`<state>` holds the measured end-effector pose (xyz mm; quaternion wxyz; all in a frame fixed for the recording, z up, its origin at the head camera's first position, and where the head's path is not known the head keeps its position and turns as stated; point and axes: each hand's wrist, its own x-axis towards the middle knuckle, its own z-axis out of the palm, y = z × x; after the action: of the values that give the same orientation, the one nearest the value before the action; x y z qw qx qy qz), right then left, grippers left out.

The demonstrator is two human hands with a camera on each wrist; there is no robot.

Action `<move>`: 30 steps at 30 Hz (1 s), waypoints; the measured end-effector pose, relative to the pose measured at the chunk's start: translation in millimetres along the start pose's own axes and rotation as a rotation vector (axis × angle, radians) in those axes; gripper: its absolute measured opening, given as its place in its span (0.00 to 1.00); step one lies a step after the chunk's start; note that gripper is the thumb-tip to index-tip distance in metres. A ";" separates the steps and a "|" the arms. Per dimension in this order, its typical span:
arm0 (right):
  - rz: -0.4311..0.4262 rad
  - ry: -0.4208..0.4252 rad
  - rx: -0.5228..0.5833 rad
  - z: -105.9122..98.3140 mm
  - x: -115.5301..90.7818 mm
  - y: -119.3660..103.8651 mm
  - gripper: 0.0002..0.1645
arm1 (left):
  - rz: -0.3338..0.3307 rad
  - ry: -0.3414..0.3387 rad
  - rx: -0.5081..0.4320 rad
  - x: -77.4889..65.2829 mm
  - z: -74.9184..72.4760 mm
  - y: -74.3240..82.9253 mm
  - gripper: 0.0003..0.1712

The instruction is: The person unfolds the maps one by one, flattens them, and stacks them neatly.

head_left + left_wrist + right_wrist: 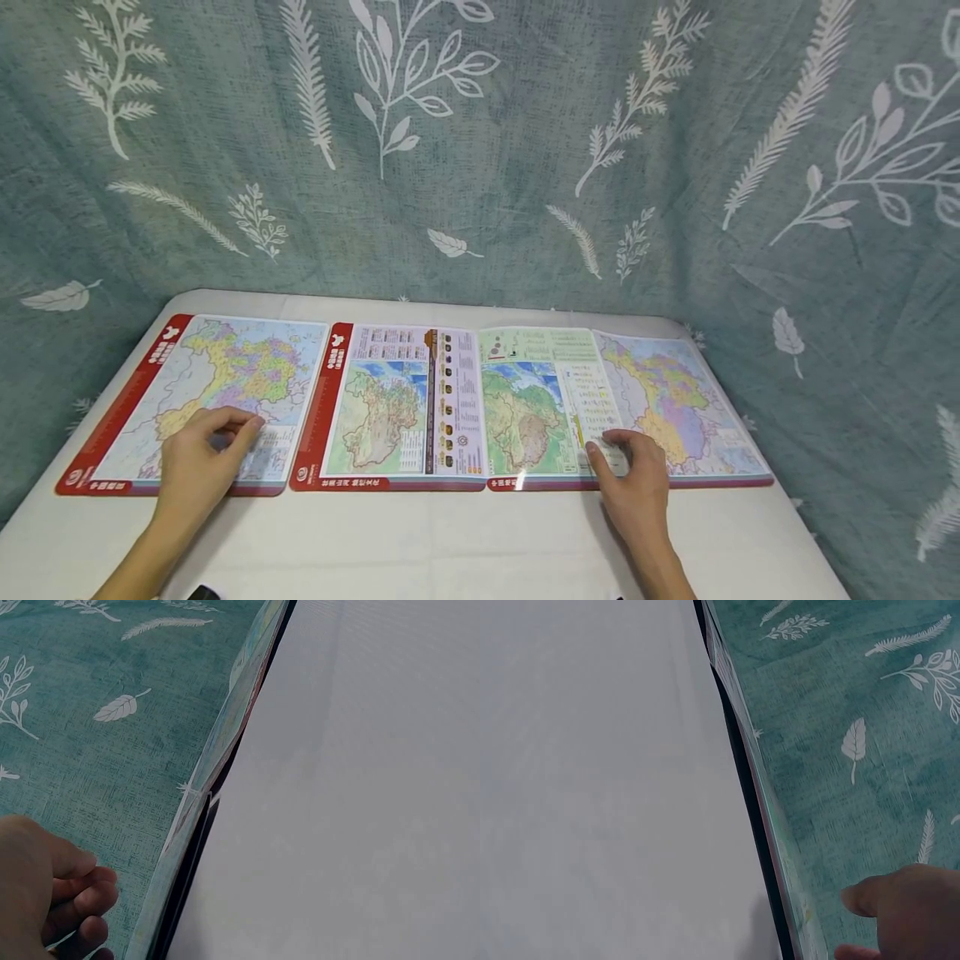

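Over the near part of a red-edged map sheet at the left is my left hand. Its fingers are loosely curled, with nothing visible between thumb and fingertips. My right hand is at the near edge where a green relief map sheet meets a colored map sheet, thumb and index finger apart. It holds nothing visible; whether it touches the sheets I cannot tell. A second red-edged map sheet lies between the hands. Both wrist views show the sheets edge-on, beside the left hand and right hand.
The sheets lie in a row on a white-covered table, with a narrow gap between the two red-edged ones. Behind the table hangs a green curtain with white leaf prints. A small dark object shows at the bottom edge near the left forearm.
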<state>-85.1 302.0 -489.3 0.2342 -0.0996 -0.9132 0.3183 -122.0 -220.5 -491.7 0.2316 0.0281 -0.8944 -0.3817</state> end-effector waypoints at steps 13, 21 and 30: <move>-0.022 -0.044 0.047 23.5 -8.1 -23.0 0.21 | 0.008 0.012 -0.003 1.1 -3.3 -0.8 0.06; -0.040 -0.074 0.065 36.2 -10.8 -37.2 0.20 | -0.016 0.012 -0.003 1.4 -3.9 1.3 0.07; -0.081 -0.052 0.109 46.2 -10.4 -48.0 0.19 | -0.040 0.003 -0.002 1.6 -4.3 2.9 0.08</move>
<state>-100.3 236.5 -494.6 0.2283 -0.0415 -0.9035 0.3602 -121.1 -221.7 -486.5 0.2251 0.0464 -0.8930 -0.3870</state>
